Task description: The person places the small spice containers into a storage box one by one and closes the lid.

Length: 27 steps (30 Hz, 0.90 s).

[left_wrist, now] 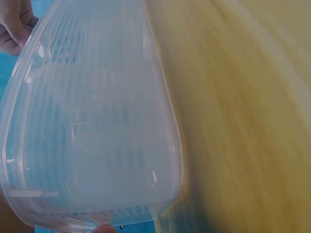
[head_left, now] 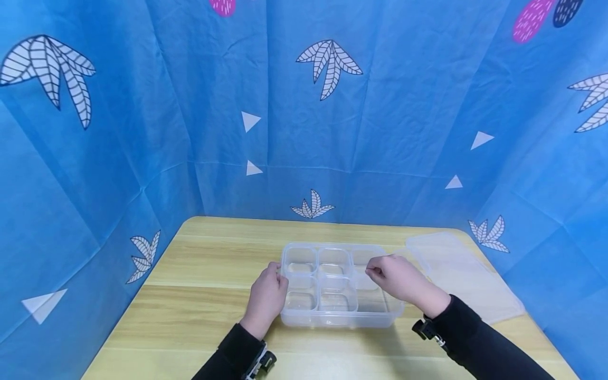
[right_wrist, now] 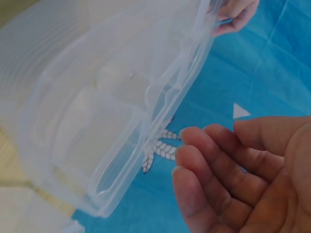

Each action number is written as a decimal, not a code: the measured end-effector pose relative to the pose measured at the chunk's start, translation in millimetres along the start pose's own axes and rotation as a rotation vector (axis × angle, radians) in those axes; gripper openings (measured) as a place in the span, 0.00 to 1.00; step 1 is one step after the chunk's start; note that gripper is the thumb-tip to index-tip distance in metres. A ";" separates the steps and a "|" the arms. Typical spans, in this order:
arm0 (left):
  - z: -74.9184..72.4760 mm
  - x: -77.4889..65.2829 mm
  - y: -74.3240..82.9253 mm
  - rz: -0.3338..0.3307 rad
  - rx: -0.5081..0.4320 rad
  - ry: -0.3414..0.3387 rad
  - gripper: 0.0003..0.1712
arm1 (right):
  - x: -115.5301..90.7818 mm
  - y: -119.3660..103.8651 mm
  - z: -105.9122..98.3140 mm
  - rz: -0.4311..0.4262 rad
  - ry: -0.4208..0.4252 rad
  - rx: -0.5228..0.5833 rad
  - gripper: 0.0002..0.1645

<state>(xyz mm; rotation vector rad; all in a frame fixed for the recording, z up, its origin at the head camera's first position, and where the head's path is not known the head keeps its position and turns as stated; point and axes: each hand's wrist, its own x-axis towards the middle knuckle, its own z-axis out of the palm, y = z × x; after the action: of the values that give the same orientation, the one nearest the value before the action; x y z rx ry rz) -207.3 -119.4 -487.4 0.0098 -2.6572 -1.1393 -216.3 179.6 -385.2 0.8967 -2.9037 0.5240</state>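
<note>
A clear plastic storage box (head_left: pixel 332 319) sits on the table, with several small clear bins (head_left: pixel 334 302) set inside in two rows. At its front right corner the floor of the box (head_left: pixel 372 302) shows, with no bin there. My left hand (head_left: pixel 266 298) holds the box by its left wall; one fingertip (left_wrist: pixel 104 228) shows at the wall in the left wrist view. Above the box's right side hovers my right hand (head_left: pixel 396 277), fingers loosely bent. The right wrist view shows that hand's palm and fingers (right_wrist: pixel 228 179) with nothing in them, beside the box rim.
A flat translucent lid (head_left: pixel 467 279) lies on the right of the wooden table (head_left: pixel 204 316), just beyond my right forearm. Blue patterned cloth (head_left: pixel 304 132) hangs behind the table and along both sides.
</note>
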 end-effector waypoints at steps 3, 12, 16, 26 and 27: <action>-1.0 -0.3 0.6 0.003 0.000 -0.001 0.18 | -0.7 5.9 -2.4 0.012 0.009 -0.011 0.13; -0.6 -0.8 0.3 0.009 0.002 0.009 0.18 | -1.7 26.9 -7.5 0.047 0.007 -0.010 0.10; 0.2 -0.5 -0.3 -0.004 -0.008 -0.001 0.19 | -3.1 38.4 -8.4 0.070 0.004 -0.011 0.09; -1.1 -0.1 -0.3 -0.002 0.004 -0.005 0.19 | -5.5 61.4 -6.6 0.112 0.007 -0.015 0.08; -1.0 0.1 -0.4 -0.002 0.005 -0.005 0.19 | -5.6 62.7 -6.7 0.114 0.010 -0.017 0.08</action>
<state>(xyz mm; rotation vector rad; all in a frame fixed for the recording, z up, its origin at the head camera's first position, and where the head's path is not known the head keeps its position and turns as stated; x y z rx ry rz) -207.2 -120.4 -487.0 0.0108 -2.6649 -1.1342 -246.9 233.3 -398.8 0.7280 -2.9584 0.5083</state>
